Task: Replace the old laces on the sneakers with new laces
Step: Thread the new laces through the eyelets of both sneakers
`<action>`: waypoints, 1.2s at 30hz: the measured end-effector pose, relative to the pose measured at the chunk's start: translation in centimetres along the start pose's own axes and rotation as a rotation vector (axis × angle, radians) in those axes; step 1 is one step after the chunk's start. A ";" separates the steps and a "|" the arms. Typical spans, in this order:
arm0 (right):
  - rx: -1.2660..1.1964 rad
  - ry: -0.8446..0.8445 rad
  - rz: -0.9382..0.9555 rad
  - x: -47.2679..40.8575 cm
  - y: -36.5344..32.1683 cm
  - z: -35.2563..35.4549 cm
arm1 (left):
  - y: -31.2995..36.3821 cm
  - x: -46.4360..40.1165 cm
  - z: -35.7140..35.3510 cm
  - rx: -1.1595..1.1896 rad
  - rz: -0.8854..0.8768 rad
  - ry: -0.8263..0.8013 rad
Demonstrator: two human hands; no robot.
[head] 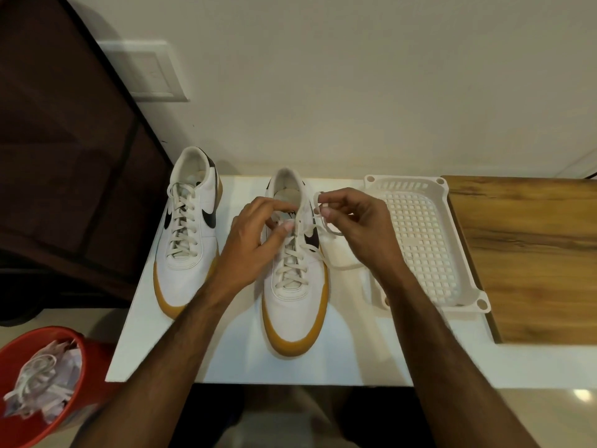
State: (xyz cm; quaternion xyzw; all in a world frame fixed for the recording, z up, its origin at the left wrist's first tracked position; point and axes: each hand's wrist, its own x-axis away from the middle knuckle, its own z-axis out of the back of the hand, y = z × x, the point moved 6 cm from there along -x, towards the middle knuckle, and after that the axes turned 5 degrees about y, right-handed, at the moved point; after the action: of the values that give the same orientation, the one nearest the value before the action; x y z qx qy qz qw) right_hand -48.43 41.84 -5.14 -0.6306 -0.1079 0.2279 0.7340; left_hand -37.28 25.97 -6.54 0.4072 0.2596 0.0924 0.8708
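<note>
Two white sneakers with gum soles and black side marks stand on a white table point(226, 350), toes toward me. The left sneaker point(189, 227) is fully laced. The right sneaker point(295, 286) is laced up most of its length. My left hand point(252, 240) pinches the lace at the upper eyelets of the right sneaker. My right hand point(358, 221) holds the loose cream lace end point(336, 263), which loops from my fingers down onto the table beside the shoe.
A white perforated plastic tray point(429, 240) lies right of the shoes, partly on a wooden board point(533, 253). A red bucket point(80, 376) holding several laces and wrappers stands on the floor at lower left. A dark cabinet point(64, 156) is at left.
</note>
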 end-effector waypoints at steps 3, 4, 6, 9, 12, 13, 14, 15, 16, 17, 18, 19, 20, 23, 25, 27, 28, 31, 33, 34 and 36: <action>-0.011 -0.077 0.016 0.2 -0.5 -1.3 | 1.0 0.1 -1.0 0.169 0.139 -0.012; -0.031 -0.108 0.011 0.2 -0.6 -1.6 | 1.0 0.1 -1.5 0.199 0.177 -0.017; -0.051 -0.150 0.005 0.3 -0.5 -1.8 | 0.6 0.2 -2.0 0.257 0.229 -0.010; -0.072 -0.139 -0.021 0.2 -0.3 -1.4 | 0.2 0.0 -1.7 0.290 0.278 0.044; -0.048 -0.038 -0.023 -0.2 0.2 -0.6 | 0.2 -0.1 -1.1 0.229 0.270 0.082; -0.036 0.020 -0.025 -0.4 0.4 -0.1 | 0.2 0.0 -0.9 0.211 0.260 0.090; -0.035 0.080 -0.031 -0.5 0.8 0.4 | 0.3 0.0 -0.8 0.209 0.250 0.090; -0.038 0.143 -0.041 -0.7 1.1 0.9 | 0.5 0.1 -0.8 0.223 0.236 0.079; -0.046 0.207 -0.056 -0.7 1.5 1.5 | 0.7 0.2 -0.9 0.241 0.217 0.061; -0.055 0.263 -0.072 -0.8 1.8 2.1 | 1.1 0.3 -1.1 0.235 0.179 0.034; -0.066 0.306 -0.089 -0.8 2.0 2.5 | 1.4 0.5 -1.3 0.170 0.108 0.000; -0.072 0.340 -0.102 -0.7 2.1 2.9 | 1.8 0.7 -1.7 0.024 -0.003 -0.040; -0.065 0.367 -0.110 -0.7 2.2 3.3 | 2.2 0.9 -2.3 -0.175 -0.135 -0.087; 0.051 0.307 -0.130 -0.8 2.3 3.3 | 2.6 1.9 -4.2 -0.581 -0.342 -0.207; 0.215 0.144 -0.171 -0.6 2.9 2.5 | 2.9 2.1 -4.9 -0.616 -0.341 -0.214; 0.456 0.046 -0.177 -0.2 3.7 2.0 | 3.2 2.0 -5.3 -0.640 -0.342 -0.190; 0.611 0.026 -0.177 0.0 4.0 1.9 | 3.2 1.9 -5.3 -0.646 -0.332 -0.176; 0.900 0.026 -0.149 0.3 3.1 1.7 | 2.8 1.5 -4.5 -0.494 -0.230 -0.162; 0.798 -0.073 -0.094 0.2 2.4 1.0 | 2.2 1.4 -4.0 -0.379 -0.182 -0.212; 0.687 -0.197 -0.106 0.4 2.4 0.4 | 1.9 1.5 -3.8 -0.345 -0.183 -0.235; 0.534 -0.493 -0.202 1.7 2.6 -1.0 | 1.7 1.5 -3.3 -0.276 -0.181 -0.256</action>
State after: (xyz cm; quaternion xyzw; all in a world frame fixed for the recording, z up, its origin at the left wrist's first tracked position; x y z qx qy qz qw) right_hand -46.97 42.00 -8.11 -0.3293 -0.2798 0.3196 0.8433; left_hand -37.71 29.83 -7.55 0.2677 0.1672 -0.0043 0.9489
